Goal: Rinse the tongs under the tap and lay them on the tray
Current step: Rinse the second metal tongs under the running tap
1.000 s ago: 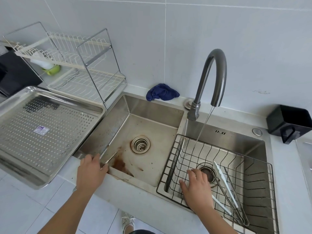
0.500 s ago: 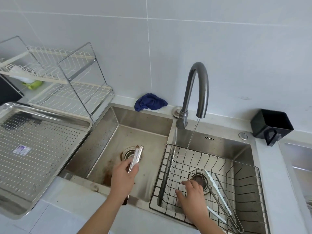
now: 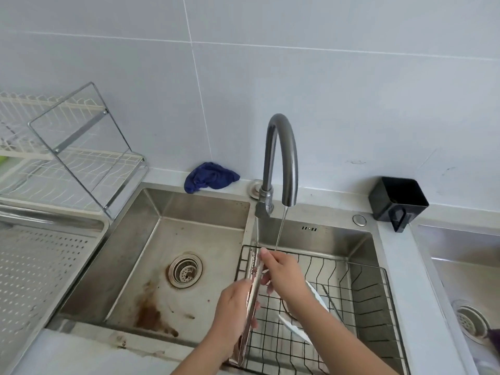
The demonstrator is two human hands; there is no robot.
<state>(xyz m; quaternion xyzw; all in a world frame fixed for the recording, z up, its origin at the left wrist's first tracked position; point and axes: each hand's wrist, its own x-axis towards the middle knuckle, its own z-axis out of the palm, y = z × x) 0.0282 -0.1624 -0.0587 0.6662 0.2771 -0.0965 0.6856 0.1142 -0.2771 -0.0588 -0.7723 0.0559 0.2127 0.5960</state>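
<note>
My left hand (image 3: 234,318) grips a pair of shiny metal tongs (image 3: 253,288) by the handle end, tips pointing up and away over the left edge of the wire basket (image 3: 362,301). My right hand (image 3: 281,274) pinches the tongs near their tips. A thin stream of water falls from the grey curved tap (image 3: 280,158) just to the right of the tongs' tips. The perforated steel tray (image 3: 35,269) lies on the counter at the far left. Other tongs (image 3: 332,304) with white parts lie in the basket, partly hidden by my right arm.
The left sink basin (image 3: 173,239) has a drain (image 3: 185,269) and brown stains. A blue cloth (image 3: 209,176) lies behind it. A wire dish rack (image 3: 67,158) stands at the back left, a black cup (image 3: 397,201) at the back right, another basin (image 3: 465,288) at far right.
My left hand has carried the tongs from over the left basin to the right, to the basket's edge near the stream. My right hand rose from the basket floor and took their tips.
</note>
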